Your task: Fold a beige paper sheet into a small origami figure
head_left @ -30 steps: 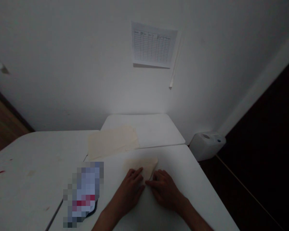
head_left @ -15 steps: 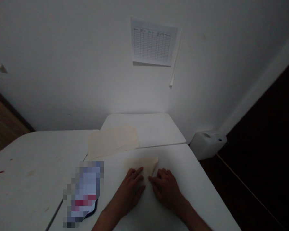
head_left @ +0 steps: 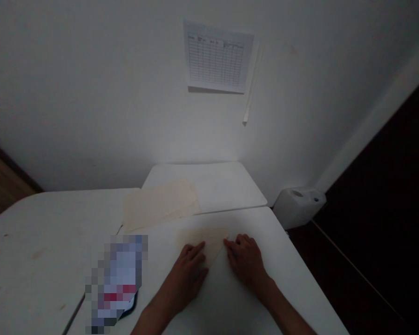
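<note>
Left hand [head_left: 185,274] flat and open, fingers resting on a folded cream sheet [head_left: 202,244], nothing grasped. Right hand [head_left: 246,260] also open and empty, fingertips at the sheet's right edge. The sheet lies on the counter [head_left: 230,302]; a second flat sheet [head_left: 160,204] lies beyond it.

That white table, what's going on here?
A person has both bare hands on a white table. The left hand rests at the lower edge of a triangular cream sheet, and the right hand lies flat at its right side. A larger cream sheet lies further back, and a pixelated object sits left of the left hand.
</note>
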A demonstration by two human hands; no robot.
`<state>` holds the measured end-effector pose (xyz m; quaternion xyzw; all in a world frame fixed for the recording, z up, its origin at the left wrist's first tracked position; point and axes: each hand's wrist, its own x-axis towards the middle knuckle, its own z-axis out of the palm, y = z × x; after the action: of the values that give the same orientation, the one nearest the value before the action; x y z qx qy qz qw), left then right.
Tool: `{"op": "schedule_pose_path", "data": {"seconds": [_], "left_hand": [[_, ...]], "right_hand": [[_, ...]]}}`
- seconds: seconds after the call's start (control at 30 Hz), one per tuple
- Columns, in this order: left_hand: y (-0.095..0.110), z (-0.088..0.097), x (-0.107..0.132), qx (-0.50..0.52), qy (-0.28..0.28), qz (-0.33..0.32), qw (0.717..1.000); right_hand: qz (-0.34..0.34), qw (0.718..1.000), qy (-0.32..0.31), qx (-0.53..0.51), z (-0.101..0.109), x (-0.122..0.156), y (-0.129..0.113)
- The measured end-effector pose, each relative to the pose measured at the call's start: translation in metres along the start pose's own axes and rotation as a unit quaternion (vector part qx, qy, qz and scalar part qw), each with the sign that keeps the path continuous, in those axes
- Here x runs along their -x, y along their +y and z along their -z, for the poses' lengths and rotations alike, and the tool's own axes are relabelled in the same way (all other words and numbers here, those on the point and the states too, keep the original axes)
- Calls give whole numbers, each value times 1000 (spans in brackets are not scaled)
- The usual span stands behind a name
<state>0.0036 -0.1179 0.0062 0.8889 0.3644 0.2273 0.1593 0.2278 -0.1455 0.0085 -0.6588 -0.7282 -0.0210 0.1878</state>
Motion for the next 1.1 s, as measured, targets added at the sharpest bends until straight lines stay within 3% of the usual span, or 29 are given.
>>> {"op": "schedule_pose_path", "data": {"seconds": [0.43, 0.57, 0.67, 0.73, 0.97, 1.1], "left_hand": [[-4, 3, -1, 37, 25, -5, 999], [-3, 3, -2, 37, 41, -6, 998], [0, 6, -1, 28, 39, -5, 999], [1, 5, 0, 23, 40, -2, 999], [-18, -6, -1, -32, 131, 46, 990], [-23, -5, -3, -21, 138, 58, 988]], "right_hand": [[-24, 999, 37, 23, -3, -5, 1], [49, 996, 70, -26, 2, -2, -12], [147, 985, 37, -79, 4, 1, -23], [174, 979, 4, -104, 4, 0, -28], [153, 979, -23, -130, 2, -3, -31], [144, 981, -20, -125, 4, -1, -33]]}}
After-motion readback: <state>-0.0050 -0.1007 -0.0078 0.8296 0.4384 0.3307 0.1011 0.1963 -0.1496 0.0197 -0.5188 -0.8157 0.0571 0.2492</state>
